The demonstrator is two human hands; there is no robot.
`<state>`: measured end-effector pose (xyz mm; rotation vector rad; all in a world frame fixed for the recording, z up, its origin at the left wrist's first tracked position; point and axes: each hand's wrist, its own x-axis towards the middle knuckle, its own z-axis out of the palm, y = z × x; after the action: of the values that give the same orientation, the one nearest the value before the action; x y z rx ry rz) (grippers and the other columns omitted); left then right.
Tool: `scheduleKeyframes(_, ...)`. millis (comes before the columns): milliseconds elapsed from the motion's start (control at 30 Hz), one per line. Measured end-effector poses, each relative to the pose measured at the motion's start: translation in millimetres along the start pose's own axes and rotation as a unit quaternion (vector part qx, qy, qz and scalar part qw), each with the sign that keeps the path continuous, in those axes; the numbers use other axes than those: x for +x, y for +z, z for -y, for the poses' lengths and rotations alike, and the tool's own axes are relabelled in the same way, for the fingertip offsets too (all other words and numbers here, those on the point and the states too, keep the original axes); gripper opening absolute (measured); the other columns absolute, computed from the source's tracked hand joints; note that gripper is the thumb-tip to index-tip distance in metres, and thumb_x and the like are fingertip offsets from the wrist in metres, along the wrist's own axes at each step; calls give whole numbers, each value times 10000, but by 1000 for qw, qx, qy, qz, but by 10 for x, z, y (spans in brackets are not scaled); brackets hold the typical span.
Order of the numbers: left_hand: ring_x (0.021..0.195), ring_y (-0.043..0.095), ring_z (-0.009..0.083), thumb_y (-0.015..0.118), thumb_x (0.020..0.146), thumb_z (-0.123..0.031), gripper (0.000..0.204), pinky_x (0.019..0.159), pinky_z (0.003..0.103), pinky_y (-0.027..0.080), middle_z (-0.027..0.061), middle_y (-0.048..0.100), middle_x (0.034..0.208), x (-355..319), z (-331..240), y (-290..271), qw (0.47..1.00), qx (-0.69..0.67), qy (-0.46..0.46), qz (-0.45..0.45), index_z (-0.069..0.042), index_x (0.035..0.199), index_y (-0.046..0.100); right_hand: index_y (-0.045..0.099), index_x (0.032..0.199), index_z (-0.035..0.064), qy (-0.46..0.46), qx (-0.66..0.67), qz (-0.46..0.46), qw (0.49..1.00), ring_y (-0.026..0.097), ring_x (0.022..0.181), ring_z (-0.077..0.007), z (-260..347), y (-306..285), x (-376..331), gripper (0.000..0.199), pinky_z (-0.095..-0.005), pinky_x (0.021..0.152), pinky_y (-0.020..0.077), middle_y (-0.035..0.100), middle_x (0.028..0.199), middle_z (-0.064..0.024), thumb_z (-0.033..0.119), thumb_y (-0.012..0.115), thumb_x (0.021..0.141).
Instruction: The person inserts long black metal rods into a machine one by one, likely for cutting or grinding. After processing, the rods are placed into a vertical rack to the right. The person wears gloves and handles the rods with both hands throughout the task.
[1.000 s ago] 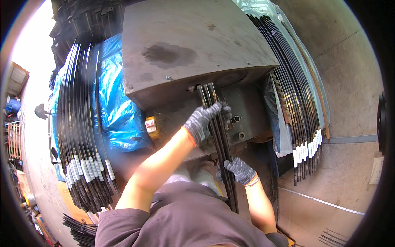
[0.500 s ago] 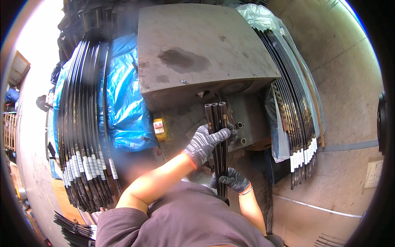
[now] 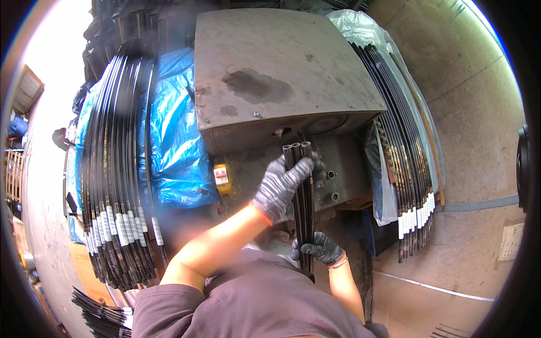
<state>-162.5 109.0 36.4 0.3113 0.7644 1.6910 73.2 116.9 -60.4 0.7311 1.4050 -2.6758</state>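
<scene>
Several slim black tubes stand in a bundle before me, their open round ends pointing at the machine. Near those ends my left hand, in a grey knit glove, is wrapped round the bundle; its fingertips show, blurred, on the far side. Lower down, close to my body, my right hand, gloved the same way, is closed round the same tubes. Just beyond the tube ends rises a grey metal machine housing with a dark stain on top and an opening in its front face.
Long black rods with white bands lie in a row at left, beside blue plastic sheeting. More banded rods rest on clear plastic at right. A yellow switch box sits left of the tubes. Bundled rods lie at lower left.
My left hand has shifted up the tubes toward their open ends. The tube ends sit slightly lower in the picture. My right hand keeps its hold near my body.
</scene>
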Motion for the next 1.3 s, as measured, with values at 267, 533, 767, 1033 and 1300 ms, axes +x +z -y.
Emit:
scheduleKeyframes(267,892,610,244,575,817,-460,574,732,376,535,148,590,1058,276,-263,-52,978,-196,-41,60,-24,1176,474,578,1034,-7,-8,39,11,999,604,797,-194,39,-78,-46,324,-341,736,491,626,847,-94,223,651,818)
scheduleKeyframes(533,990,585,228,675,779,-211,459,878,371,464,115,599,1077,42,100,-125,990,-43,-61,122,-50,1172,500,572,1045,-3,4,42,32,999,609,822,-230,43,-88,-35,352,-364,736,495,626,862,-111,252,649,815)
scheduleKeyframes(767,936,602,199,656,790,-182,344,854,332,472,93,626,996,27,97,-74,995,-10,-56,80,-36,1084,554,573,1047,-4,15,53,26,998,618,826,-251,18,-75,-52,385,-374,741,496,633,856,-134,278,661,800)
scheduleKeyframes(1033,914,607,192,654,785,-152,317,844,324,476,95,631,977,23,149,-67,997,3,-58,56,-24,1061,563,577,990,8,19,50,11,999,606,818,-240,17,-7,-9,355,-378,756,488,615,854,-119,289,666,792)
scheduleKeyframes(1300,897,609,183,662,781,-145,296,826,321,480,89,635,963,6,131,-77,998,40,-41,37,-26,1036,572,580,983,-2,19,40,34,998,600,820,-228,57,-5,57,381,-367,762,483,618,854,-115,308,674,782)
